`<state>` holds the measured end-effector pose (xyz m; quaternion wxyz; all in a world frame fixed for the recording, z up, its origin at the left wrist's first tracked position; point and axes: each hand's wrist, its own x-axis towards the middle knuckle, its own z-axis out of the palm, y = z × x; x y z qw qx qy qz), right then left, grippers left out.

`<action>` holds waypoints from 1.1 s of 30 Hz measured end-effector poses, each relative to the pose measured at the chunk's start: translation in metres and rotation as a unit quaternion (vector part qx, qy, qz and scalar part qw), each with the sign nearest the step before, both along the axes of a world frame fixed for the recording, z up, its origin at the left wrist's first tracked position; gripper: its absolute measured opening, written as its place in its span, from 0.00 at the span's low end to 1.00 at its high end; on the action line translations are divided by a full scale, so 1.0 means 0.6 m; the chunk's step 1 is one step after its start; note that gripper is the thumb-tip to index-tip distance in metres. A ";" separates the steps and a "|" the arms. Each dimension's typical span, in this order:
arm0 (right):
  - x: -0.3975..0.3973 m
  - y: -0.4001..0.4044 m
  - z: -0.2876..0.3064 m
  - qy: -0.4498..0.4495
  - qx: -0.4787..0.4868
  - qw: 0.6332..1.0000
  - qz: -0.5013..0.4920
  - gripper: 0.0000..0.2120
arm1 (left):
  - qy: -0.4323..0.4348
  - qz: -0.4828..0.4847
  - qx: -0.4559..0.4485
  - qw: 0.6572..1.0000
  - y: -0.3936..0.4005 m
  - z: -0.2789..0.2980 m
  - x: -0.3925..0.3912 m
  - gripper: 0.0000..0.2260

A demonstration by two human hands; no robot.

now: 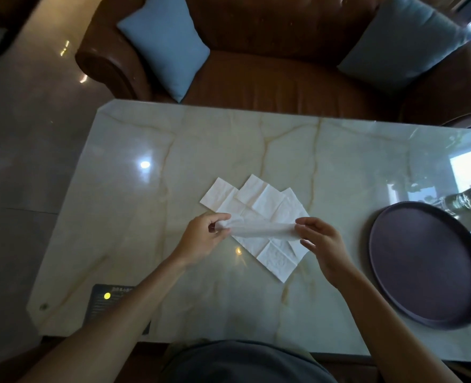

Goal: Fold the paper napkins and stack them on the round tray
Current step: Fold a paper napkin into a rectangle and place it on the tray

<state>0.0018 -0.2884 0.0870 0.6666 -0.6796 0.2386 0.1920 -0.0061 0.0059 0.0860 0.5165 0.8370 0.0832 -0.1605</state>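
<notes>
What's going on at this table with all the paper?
A person is folding paper napkins at a marble table. Both hands are working one napkin: the left hand pinches one end and the right hand pinches the other, holding it just above the table. Under it, several more napkins lie spread flat and overlapping. The round tray sits to the right with nothing on it yet, so no folded napkin has been stacked so far.
</notes>
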 end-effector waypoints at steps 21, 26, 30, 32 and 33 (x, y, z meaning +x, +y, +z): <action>0.021 -0.001 0.026 -0.013 -0.030 0.995 0.096 0.16 | -0.054 0.017 0.031 0.998 -0.014 0.012 0.006 0.05; 0.020 0.000 0.023 0.010 0.021 0.999 0.037 0.08 | 0.038 0.119 -0.160 0.979 -0.020 0.023 0.007 0.10; 0.018 0.007 0.015 0.063 -0.008 0.998 0.016 0.07 | 0.146 0.155 -0.184 0.960 -0.032 0.012 0.001 0.19; 0.020 0.009 0.014 0.085 -0.015 0.996 0.008 0.10 | 0.245 0.189 -0.262 0.914 -0.037 0.001 -0.003 0.21; 0.019 0.010 0.013 0.094 -0.018 0.995 0.005 0.12 | 0.293 0.194 -0.313 0.882 -0.039 -0.005 -0.007 0.20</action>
